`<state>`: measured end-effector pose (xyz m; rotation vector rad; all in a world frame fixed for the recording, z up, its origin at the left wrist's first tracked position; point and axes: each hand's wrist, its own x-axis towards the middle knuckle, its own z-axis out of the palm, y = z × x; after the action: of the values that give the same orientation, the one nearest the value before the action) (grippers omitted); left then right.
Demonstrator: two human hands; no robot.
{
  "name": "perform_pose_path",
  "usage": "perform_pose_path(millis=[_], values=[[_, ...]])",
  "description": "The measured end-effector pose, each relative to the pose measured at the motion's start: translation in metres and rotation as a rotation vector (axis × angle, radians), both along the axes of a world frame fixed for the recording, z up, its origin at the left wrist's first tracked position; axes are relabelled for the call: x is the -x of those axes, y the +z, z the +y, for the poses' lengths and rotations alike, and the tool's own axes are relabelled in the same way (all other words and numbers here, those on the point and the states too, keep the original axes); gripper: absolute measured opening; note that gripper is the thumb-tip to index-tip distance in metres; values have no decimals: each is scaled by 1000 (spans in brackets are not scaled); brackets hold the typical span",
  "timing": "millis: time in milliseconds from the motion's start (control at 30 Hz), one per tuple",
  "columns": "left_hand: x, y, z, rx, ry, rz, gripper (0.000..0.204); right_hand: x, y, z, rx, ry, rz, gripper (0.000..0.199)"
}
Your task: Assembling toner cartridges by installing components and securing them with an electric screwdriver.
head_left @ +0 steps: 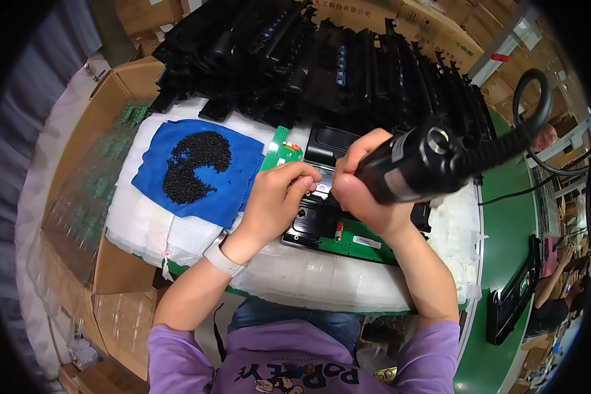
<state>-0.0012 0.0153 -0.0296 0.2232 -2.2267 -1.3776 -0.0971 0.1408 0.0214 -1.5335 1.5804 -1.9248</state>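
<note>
Black driver held over a black casing, left fingertips close by

A black casing [331, 138] lies on a white pad [141, 226], a metal strip [321, 186] across its middle and a green board [358, 248] in its near part. Over it, a black driver [404, 167] is held at a slant. Its tip is hidden, so contact cannot be told. If the tip is seated crookedly, it could slip; the strip might be scratched or the nearby fingertips nicked.

The driver is gripped by the right hand [376, 200], fingers wrapped around its lower body. The left hand [274, 197] is half curled at the strip's left end, thumb and forefinger drawn near together; whether anything small is pinched cannot be told.

To the left, small black pieces [200, 156], probably screws, are heaped on a blue cloth [248, 161]; they could be scattered if the cloth were dragged by the left forearm. Beyond, black parts [328, 75] are piled high.
</note>
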Motion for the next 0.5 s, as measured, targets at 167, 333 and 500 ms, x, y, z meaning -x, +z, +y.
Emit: perform_pose_path(millis=[167, 333, 500], values=[[-2, -5, -2, -55, -1, 9, 10, 4, -1, 8, 98, 88, 9, 26], [-6, 1, 3, -407, -165, 4, 12, 20, 20, 26, 470, 199, -334, 31], [-10, 12, 0, -616, -345, -66, 12, 25, 27, 35, 546, 186, -478, 35]])
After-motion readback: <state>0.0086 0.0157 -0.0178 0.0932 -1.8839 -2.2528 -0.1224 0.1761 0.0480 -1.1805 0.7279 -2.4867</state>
